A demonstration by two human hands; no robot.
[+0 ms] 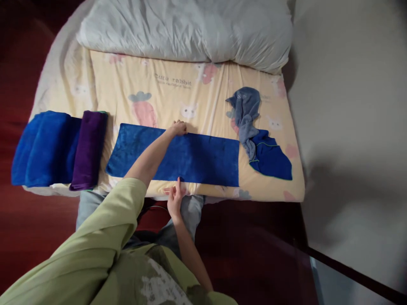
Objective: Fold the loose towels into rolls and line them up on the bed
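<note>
A long blue towel [190, 156] lies flat along the near edge of the bed [197, 97], folded into a strip. The left hand [178, 127] reaches across and presses fingers-down on the strip's far edge near its middle, flat rather than clenched. The right hand [174, 197] sits at the near edge, its fingers touching the towel's border; whether it pinches the cloth or only rests on it is hard to tell from this angle.

The risks look like these. The strip runs right at the bed's near edge, so a tug from the right hand could drag it over the side to the floor. The crumpled grey towel [246, 114] and small blue cloth [270, 159] lie just beside the strip's right end and could catch in it. Uneven pressure could skew the layers. The folded blue towels [44, 146] and purple towel [89, 148] sit at the left edge, well clear.
</note>
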